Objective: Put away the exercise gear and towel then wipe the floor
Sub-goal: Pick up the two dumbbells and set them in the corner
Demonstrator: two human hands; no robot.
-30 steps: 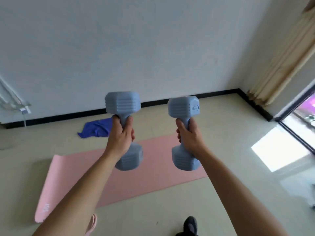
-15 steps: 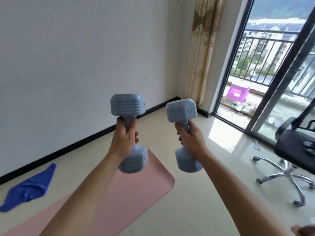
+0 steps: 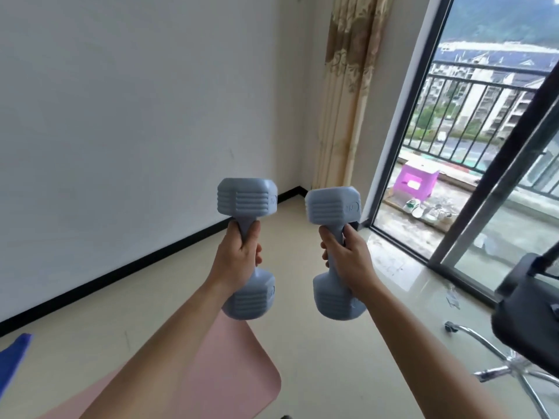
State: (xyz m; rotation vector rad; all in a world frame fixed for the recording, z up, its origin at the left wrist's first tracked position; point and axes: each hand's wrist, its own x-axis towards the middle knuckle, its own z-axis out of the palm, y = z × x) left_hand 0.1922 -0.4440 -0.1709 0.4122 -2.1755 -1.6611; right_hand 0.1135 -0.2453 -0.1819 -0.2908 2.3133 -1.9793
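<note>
1. Nearest, the pink mat [image 3: 230, 373] is lying unrolled on the floor [image 3: 317, 358], its rounded corner showing below the raised forearms. It is waiting to be put away.
2. Just above it, the left hand [image 3: 239, 255] is gripping the handle of the left dumbbell [image 3: 246, 196], fingers and thumb wrapped round it, holding it upright in the air. The right hand [image 3: 348, 255] is gripping the right dumbbell [image 3: 331, 207] the same way, slightly tilted. The two weights are hanging side by side, not touching.
3. By my reading, the gear step is in hand: both dumbbells are being carried, and no shelf or rack is showing. The next move is calling for a storage spot and a slow, controlled lowering, since the floor looks hard and glossy.
4. Embossed marks are sitting on the upper head of each weight. The right one is reading like "2KG"; the left one is only partly showing.
5. Farther left, the blue towel [image 3: 13, 355] is lying on the floor at the picture's left edge, near the black skirting [image 3: 136, 267], well apart from both hands. It is not yet collected, and the wiping looks not yet begun.
6. Off to the right, an office chair [image 3: 529, 328] is standing on the floor near the glass door [image 3: 490, 237].
7. Farthest, a purple stool [image 3: 416, 181] and shoes [image 3: 413, 205] are sitting on the balcony; nothing readable is showing there.
</note>
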